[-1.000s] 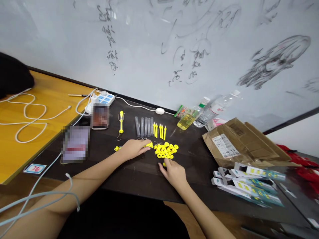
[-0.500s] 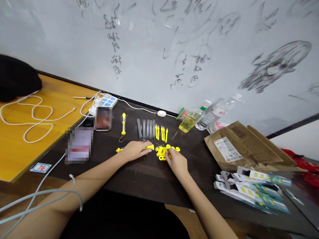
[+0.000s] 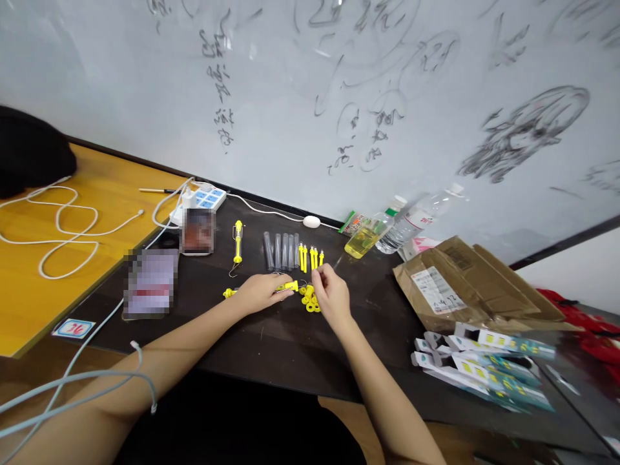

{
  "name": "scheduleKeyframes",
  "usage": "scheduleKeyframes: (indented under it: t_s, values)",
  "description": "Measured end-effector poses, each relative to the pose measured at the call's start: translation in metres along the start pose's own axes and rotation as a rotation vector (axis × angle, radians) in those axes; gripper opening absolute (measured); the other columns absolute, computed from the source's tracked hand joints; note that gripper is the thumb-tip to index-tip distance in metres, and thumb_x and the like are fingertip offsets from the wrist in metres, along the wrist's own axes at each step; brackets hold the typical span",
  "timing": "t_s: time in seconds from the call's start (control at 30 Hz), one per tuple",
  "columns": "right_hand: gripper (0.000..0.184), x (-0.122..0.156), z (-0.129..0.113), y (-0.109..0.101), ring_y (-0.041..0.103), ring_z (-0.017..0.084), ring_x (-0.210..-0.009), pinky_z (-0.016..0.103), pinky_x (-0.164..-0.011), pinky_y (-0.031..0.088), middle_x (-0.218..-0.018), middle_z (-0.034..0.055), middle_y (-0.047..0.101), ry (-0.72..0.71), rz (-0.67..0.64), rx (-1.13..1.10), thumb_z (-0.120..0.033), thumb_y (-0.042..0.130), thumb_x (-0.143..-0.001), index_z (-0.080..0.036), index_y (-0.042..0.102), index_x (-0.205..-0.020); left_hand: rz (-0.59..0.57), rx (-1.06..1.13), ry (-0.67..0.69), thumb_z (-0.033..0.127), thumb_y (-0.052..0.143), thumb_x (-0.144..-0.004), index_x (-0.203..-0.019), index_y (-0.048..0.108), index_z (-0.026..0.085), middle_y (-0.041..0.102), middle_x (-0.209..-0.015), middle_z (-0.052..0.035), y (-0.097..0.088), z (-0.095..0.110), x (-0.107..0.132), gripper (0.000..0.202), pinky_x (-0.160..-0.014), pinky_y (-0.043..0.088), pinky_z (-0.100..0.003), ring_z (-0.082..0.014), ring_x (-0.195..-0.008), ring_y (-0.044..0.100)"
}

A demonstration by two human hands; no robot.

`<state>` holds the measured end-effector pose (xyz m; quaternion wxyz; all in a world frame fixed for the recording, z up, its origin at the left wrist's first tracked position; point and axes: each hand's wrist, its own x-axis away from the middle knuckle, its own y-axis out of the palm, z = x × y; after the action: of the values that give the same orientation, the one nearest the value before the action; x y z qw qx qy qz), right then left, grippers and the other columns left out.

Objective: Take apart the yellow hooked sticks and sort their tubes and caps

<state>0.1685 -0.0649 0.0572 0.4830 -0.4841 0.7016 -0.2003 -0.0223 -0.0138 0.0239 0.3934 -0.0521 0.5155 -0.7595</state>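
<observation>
My left hand (image 3: 263, 292) is closed around a yellow spring scale (image 3: 289, 286) lying crosswise; its yellow ends show on both sides of the fingers. My right hand (image 3: 333, 298) is pinched just right of it, over the pile of yellow rings (image 3: 310, 307), part of which it covers. Whatever is between its fingertips is hidden. A metal hook (image 3: 302, 283) shows between the two hands. Behind them stand in a row several clear tubes (image 3: 278, 252) and several thin yellow rods (image 3: 312, 257). Another yellow spring scale (image 3: 237, 242) with a hook lies farther left.
Two phones lie left, one by a white power strip (image 3: 212, 196). Two bottles, one with yellow liquid (image 3: 367, 236), lean near the whiteboard (image 3: 271, 97). At right are a brown cardboard package (image 3: 450, 284) and several small boxes (image 3: 484, 368). Cables (image 3: 72, 378) cross the left side.
My right hand has moved from the right side of the ring pile up and left, toward the spring scale's end. My left hand stays on the scale. The view shifted slightly.
</observation>
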Motion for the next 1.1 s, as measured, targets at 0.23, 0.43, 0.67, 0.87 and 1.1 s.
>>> scheduleKeyframes:
  t_s: [0.23, 0.43, 0.67, 0.87, 1.1]
  values:
    - [0.023, 0.014, 0.006, 0.031, 0.061, 0.016, -0.073, 0.026, -0.067, 0.041, -0.087, 0.004, 0.064, -0.063, -0.058, -0.195, -0.033, 0.036, -0.093, -0.02, 0.055, -0.095, -0.002, 0.013, 0.044, 0.045, 0.039, -0.093, -0.112, 0.058, 0.021, 0.063, -0.104, -0.0057, -0.003, 0.002, 0.001, 0.035, -0.081, 0.046, -0.027, -0.0189, -0.096, 0.062]
    - [0.022, 0.017, 0.009, 0.028, 0.057, 0.015, -0.065, 0.026, -0.063, 0.042, -0.076, 0.0012, 0.06, -0.079, -0.135, -0.281, -0.033, 0.039, -0.092, -0.02, 0.053, -0.1, -0.01, 0.007, 0.054, 0.044, 0.037, -0.094, -0.112, 0.056, 0.021, 0.061, -0.106, -0.0053, -0.003, 0.004, 0.0, 0.035, -0.081, 0.046, -0.027, -0.0181, -0.095, 0.061]
    - [0.018, 0.02, 0.008, 0.035, 0.05, 0.013, -0.059, 0.026, -0.058, 0.041, -0.069, -0.0026, 0.05, -0.043, -0.166, -0.476, -0.036, 0.046, -0.089, -0.022, 0.05, -0.1, -0.008, 0.091, 0.064, 0.041, 0.044, -0.091, -0.115, 0.056, 0.021, 0.061, -0.108, -0.006, -0.007, 0.007, 0.001, 0.034, -0.087, 0.046, -0.03, -0.0192, -0.099, 0.06]
    - [0.024, 0.019, 0.008, 0.039, 0.053, 0.013, -0.066, 0.026, -0.06, 0.043, -0.081, -0.0004, 0.054, 0.036, -0.144, -0.717, -0.039, 0.048, -0.088, -0.023, 0.039, -0.105, 0.062, 0.191, 0.016, 0.033, 0.036, -0.094, -0.121, 0.053, 0.022, 0.06, -0.112, -0.0062, -0.009, 0.011, 0.001, 0.033, -0.086, 0.046, -0.03, -0.0171, -0.097, 0.06]
    - [0.028, 0.019, 0.001, 0.044, 0.042, 0.009, -0.053, 0.022, -0.049, 0.035, -0.069, -0.0065, 0.042, 0.128, -0.075, -0.754, -0.037, 0.06, -0.08, -0.024, 0.036, -0.088, 0.101, 0.13, -0.021, 0.033, 0.037, -0.095, -0.125, 0.05, 0.023, 0.058, -0.117, -0.0056, -0.007, 0.011, 0.001, 0.035, -0.089, 0.046, -0.031, -0.0176, -0.1, 0.06]
